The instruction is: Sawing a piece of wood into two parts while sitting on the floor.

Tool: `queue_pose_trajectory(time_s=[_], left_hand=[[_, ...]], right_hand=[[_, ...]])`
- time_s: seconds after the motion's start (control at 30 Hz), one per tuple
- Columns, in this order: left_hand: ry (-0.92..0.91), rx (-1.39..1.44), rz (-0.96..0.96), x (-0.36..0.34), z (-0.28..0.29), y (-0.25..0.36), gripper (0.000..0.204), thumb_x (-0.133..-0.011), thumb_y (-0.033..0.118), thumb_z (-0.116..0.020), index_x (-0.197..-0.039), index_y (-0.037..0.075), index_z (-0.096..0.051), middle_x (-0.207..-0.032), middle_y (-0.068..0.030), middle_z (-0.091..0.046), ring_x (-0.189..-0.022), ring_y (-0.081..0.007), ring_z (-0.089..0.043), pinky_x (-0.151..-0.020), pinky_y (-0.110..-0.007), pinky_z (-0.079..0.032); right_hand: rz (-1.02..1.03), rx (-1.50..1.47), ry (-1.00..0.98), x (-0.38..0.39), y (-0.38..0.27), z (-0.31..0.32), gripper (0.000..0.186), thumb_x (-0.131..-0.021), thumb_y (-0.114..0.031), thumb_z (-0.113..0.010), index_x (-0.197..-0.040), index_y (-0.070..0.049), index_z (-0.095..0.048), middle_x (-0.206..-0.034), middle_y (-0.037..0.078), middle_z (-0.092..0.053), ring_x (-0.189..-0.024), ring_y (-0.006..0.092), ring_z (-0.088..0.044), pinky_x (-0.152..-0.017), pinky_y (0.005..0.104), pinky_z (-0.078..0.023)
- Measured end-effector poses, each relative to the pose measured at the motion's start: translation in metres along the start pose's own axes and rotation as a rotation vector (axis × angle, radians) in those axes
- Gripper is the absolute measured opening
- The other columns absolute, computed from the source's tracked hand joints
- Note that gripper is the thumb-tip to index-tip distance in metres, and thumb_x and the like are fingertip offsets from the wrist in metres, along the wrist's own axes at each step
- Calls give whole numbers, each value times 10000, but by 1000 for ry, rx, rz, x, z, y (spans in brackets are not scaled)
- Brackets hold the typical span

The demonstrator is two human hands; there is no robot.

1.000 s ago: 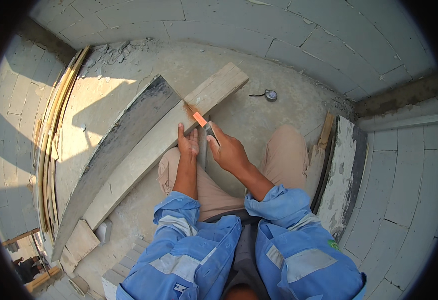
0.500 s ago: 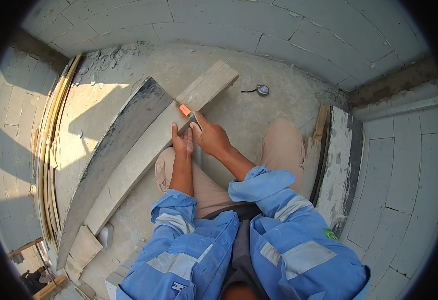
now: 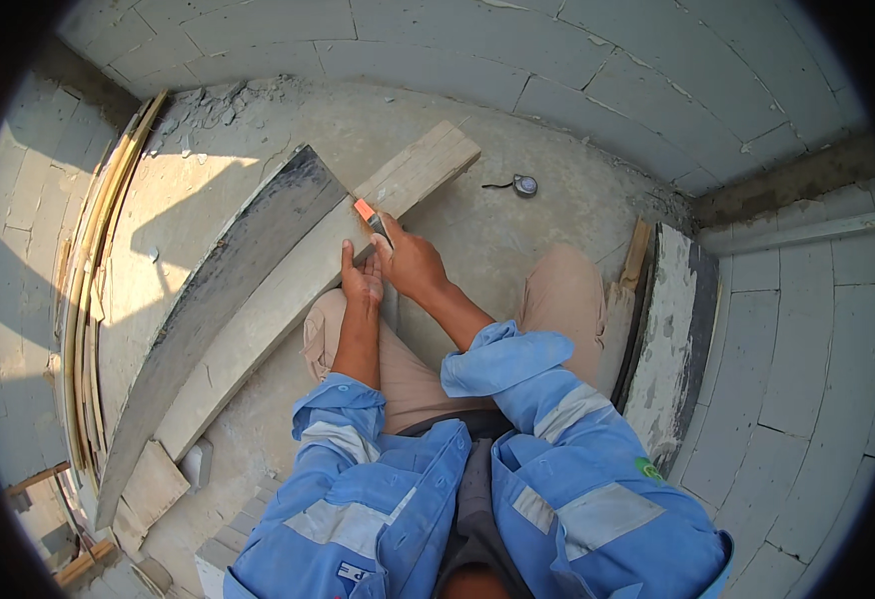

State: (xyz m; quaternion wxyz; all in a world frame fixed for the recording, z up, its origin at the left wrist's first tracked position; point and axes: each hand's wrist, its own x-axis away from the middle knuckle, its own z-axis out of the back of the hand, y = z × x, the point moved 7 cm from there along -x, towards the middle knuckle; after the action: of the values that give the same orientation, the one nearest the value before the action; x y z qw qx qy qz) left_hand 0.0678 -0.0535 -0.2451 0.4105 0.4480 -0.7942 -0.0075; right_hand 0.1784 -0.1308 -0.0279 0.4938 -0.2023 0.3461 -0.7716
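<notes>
My right hand (image 3: 416, 264) is closed around a short hand tool (image 3: 365, 210) with an orange end and a dark, greyish lower part. Its orange end lies over the top of a long pale wooden beam (image 3: 248, 324), close to the tip of a dark-faced board; the working part is too small to make out. Just left of it, my left hand (image 3: 364, 284) is palm up at the beam's near edge, thumb raised against the wood and fingers extended, partly behind the right hand. The dark-faced board (image 3: 223, 290) lies slanted along the beam's left side.
A tape measure (image 3: 525, 186) rests on the concrete floor beyond my knees. Long thin wood strips (image 3: 83, 319) lean along the left wall. Flaking white boards (image 3: 659, 339) stand at my right. Rubble (image 3: 228, 110) lies by the far block wall; a small plank (image 3: 154, 486) sits near the beam's lower end.
The orange end of the tool has shifted very slightly up and left along the beam with my right hand. My left hand keeps its place at the edge. The view has tilted a little.
</notes>
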Motion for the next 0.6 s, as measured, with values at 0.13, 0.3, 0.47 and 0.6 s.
queue_pose_trajectory(time_s=[0.13,0.3,0.47,0.6], left_hand=[[103,-35,-66,21,3,11,708,-814,398,-807,-1342,62,-478,-1288,-116,-508,-1189,-245,-525,-1066,-353,-441],[121,-50,-80,23,14,18,697,-807,420,-809,-1333,88,-497,-1267,-121,-501,-1178,-241,-522,-1067,-351,-439],[31,-9,26,-13,26,5,755,-812,414,-804,-1383,67,-454,-1358,-132,-458,-1238,-264,-489,-1085,-365,-419],[44,-15,16,-6,21,-7,792,-801,421,-813,-1398,67,-432,-1368,-139,-440,-1259,-274,-466,-1089,-364,-416]], right_hand=[[107,-112,76,91,7,39,461,-977,-259,-572,-1369,-28,-498,-1019,280,-678,-878,444,-676,-710,490,-546],[96,-160,56,136,-11,76,472,-968,-234,-596,-1383,-37,-490,-1034,269,-679,-861,406,-690,-692,452,-555],[-20,37,-26,-2,-8,-9,443,-979,-290,-555,-1326,-16,-512,-841,273,-668,-792,452,-662,-672,515,-518],[-51,11,-43,13,8,0,445,-981,-267,-564,-1335,-1,-511,-859,297,-661,-814,460,-659,-679,497,-519]])
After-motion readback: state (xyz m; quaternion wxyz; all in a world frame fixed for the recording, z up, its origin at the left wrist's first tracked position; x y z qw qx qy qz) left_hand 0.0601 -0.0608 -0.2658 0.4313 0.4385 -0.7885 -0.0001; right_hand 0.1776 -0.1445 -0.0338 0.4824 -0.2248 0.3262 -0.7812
